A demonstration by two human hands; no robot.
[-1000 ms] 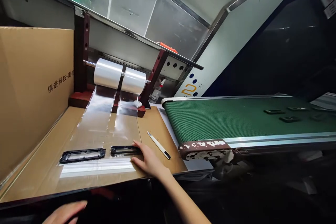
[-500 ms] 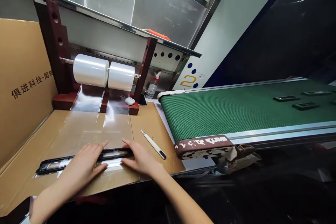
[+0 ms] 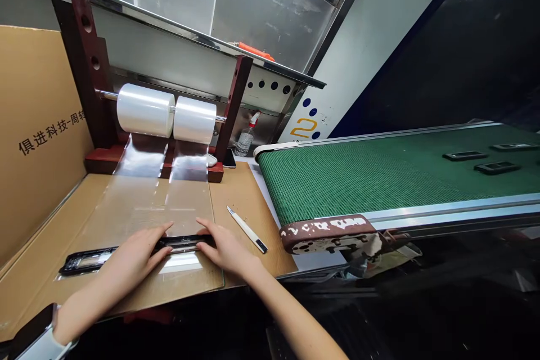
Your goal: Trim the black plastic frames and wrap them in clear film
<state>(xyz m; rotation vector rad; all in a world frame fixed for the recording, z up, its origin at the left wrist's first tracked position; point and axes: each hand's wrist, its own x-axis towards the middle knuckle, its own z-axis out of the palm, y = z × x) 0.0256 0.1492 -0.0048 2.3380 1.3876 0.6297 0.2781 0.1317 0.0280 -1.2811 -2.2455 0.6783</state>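
Note:
A narrow black plastic frame (image 3: 185, 242) lies over the clear film (image 3: 192, 202) on the board. My left hand (image 3: 137, 250) has its fingers on the far side and its thumb on the near side of the frame's left part. At the right end, my right hand (image 3: 225, 247) pinches the frame between thumb and fingers. More black framing (image 3: 86, 261) shows left of my left hand; the hand hides whether it is a separate piece. Two film rolls (image 3: 145, 109) hang on a rod behind. A white craft knife (image 3: 247, 229) lies beyond my right hand.
To the right runs a green conveyor belt (image 3: 358, 174) carrying several black parts (image 3: 496, 167). A cardboard box wall (image 3: 36, 84) stands at the left. A dark red roll stand (image 3: 234, 109) and a spray bottle (image 3: 244, 140) are at the back.
Both thumbs have moved away from me, up against the near edge of the black frame. The frame's right part now looks tilted or shifted slightly. The camera view has shifted a little.

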